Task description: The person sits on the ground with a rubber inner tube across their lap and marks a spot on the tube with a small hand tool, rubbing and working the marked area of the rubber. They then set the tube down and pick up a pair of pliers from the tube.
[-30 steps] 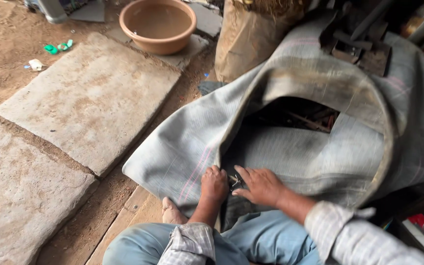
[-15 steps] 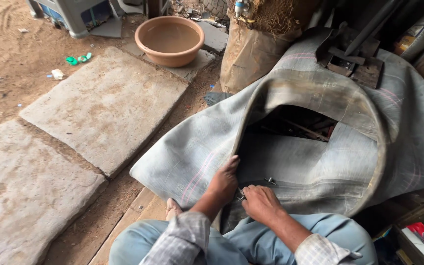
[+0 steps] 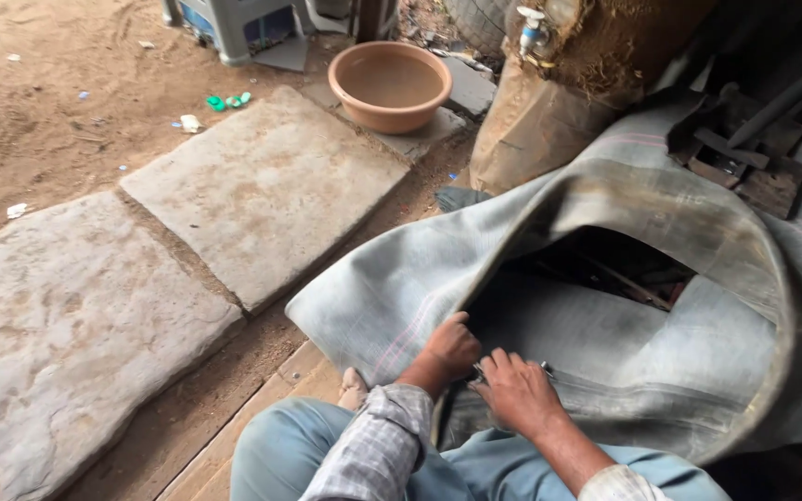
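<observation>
Both hands sit close together on the grey inner tube (image 3: 605, 306): the left hand (image 3: 450, 349) knuckles-up with fingers curled into its rubber, the right hand (image 3: 520, 393) palm-down beside it, forearms bent inward

A long-sleeved shirt in a pale grey-and-white check is worn, its cuffs seen at both wrists. The left hand (image 3: 452, 348) and the right hand (image 3: 519, 394) are bare, with no gloves, rings or watch to be made out. Light blue trousers, possibly denim, are worn over the knees. The toes of a bare foot (image 3: 354, 385) are seen beside the left sleeve.
</observation>
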